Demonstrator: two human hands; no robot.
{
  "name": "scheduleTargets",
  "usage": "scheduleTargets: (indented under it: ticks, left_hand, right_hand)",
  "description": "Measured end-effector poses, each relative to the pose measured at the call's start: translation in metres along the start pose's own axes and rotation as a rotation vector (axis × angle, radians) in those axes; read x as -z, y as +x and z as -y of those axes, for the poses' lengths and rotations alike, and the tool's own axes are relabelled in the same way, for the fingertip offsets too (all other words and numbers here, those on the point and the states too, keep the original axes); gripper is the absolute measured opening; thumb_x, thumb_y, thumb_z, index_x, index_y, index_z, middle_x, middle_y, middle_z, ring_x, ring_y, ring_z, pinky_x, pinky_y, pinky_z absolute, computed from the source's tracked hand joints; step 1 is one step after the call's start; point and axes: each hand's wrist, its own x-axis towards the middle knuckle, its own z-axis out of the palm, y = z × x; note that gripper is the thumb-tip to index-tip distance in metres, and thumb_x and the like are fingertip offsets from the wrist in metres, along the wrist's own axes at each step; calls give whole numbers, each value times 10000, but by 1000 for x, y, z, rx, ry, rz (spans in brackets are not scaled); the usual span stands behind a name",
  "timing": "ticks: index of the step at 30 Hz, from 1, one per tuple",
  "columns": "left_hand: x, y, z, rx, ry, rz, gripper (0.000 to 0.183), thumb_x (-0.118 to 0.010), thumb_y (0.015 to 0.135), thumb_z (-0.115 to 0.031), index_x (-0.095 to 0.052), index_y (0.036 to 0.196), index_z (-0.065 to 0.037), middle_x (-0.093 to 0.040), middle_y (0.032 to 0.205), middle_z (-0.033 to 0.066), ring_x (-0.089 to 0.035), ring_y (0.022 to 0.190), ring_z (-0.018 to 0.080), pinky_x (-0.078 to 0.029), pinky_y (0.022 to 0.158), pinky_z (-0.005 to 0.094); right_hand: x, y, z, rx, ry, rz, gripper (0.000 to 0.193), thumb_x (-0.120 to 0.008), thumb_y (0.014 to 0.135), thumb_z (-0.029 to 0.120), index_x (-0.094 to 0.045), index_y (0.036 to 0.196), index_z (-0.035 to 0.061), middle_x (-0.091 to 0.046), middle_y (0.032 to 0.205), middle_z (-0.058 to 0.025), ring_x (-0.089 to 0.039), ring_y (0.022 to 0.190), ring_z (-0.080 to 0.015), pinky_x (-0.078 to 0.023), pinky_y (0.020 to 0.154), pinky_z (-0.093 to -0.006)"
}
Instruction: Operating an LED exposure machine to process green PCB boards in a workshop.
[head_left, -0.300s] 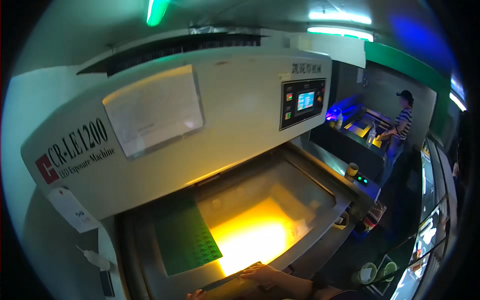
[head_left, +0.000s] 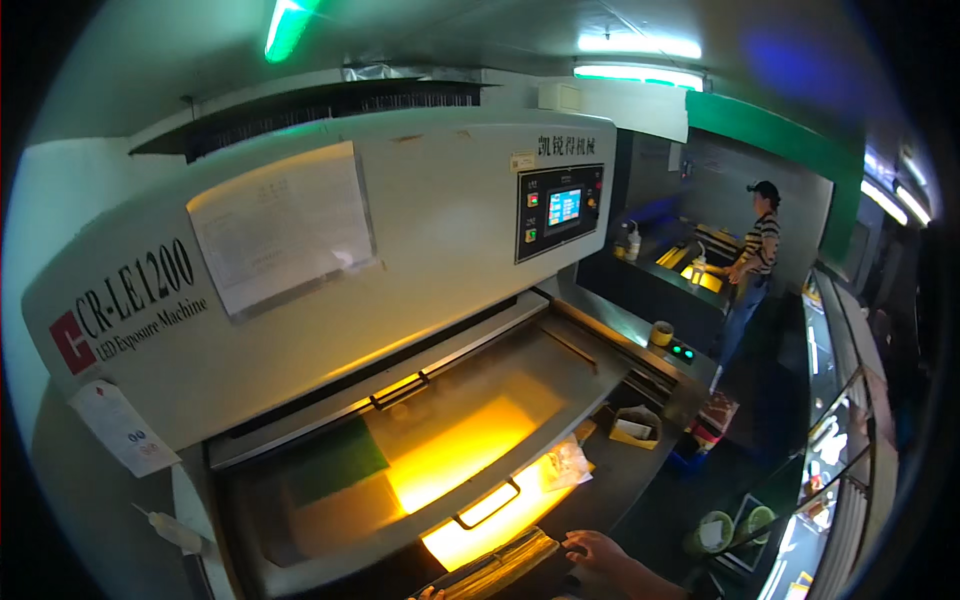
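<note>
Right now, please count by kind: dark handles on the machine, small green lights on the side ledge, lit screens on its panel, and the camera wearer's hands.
Dark handles: 2
Small green lights: 2
Lit screen: 1
Wearer's hands: 2 (right hand; left hand only partly in view)
Total: 7

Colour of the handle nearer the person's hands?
The handle looks black; best seen in the head view.

Right hand [head_left: 594,551] bare, forearm [head_left: 645,583] sleeveless (left hand [head_left: 431,594] mostly cut off by lower edge)
</note>
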Motion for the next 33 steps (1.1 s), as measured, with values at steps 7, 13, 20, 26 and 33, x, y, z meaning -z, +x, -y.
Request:
scheduleTargets:
  ticks: [7,13,20,26,33]
  left_hand:
    - [-39,14,-68,343,-972,890,539,-543,937,-247,-383,1450,-203,-298,1538,88,-326,1333,388,-289,1104,512]
    - [-30,1,-80,413,-921,1022,722,-572,948,-324,-188,1551,-226,-171,1593,156,-185,1432,426,-151,1164,577]
    - [-20,15,-109,791,-1317,829,576,-525,939,-468,-346,1416,-199,-379,1406,137,-370,1248,393,-294,1048,588]
    - [-3,52,-151,1626,-2148,267,556,-484,931,-592,-482,1300,-176,-558,1246,121,-529,1090,364,-417,949,597]
    - [36,118,-218,1869,-2608,-320,701,-383,876,-781,-600,1077,-146,-648,1078,83,-605,961,329,-487,863,621]
  right_hand:
    - [-63,-197,-59,-397,-376,474,346,-493,932,294,-652,1093,31,-675,1046,-185,-645,978,-365,-513,890,-422]
    - [-144,-339,-152,-332,-319,329,301,-398,980,186,-640,1100,51,-664,1090,-194,-643,1009,-343,-511,890,-426]
    - [-104,-367,-183,-388,-209,566,277,-438,967,177,-657,1072,45,-690,1034,-191,-663,958,-339,-535,814,-422]
    - [-93,-367,-288,-100,-247,349,224,-516,938,175,-666,1042,45,-712,936,-173,-677,765,-290,-543,677,-403]
    - [71,-325,-283,-930,207,354,644,-529,906,589,-698,814,-26,-670,804,-245,-673,887,-376,-495,802,-480]
